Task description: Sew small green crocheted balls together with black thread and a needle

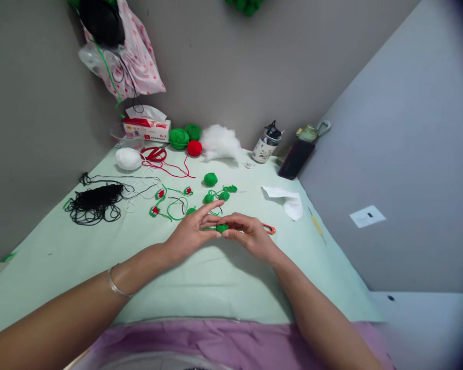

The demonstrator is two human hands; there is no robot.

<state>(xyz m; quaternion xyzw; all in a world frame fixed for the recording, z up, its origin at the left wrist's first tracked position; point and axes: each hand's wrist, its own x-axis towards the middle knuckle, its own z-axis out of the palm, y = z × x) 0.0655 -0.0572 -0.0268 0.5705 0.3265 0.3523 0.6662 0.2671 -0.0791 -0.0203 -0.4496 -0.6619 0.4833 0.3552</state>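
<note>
The small green crocheted piece (221,227) sits at three o'clock from the left hand (189,231) and nine o'clock from the right hand (252,236), pinched between both hands' fingers; one left finger extends toward two o'clock.

— What was counted at the front?
— One left hand (188,234) and one right hand (250,236) were counted, with one green piece (221,227) in their grasp.
— And yarn balls?
— Three large green balls (178,139) were recorded, along with one red ball (194,148) and one white ball (128,159). One black yarn bundle (100,198) was logged separately.
— Were red-and-green pieces (155,211) found?
— Three were found. The loose small green bits (224,196) are crowded and partly covered, so no firm total could be taken.
— Single items?
— One each was noted of tissue box (148,130), stuffing heap (219,143), cup (263,151), bottle (306,134), phone (295,162), paper sheet (292,205), yellow-handled tool (316,225), orange tool (273,230), pink bag (139,61), wall plate (358,218) and bracelet (113,285).
</note>
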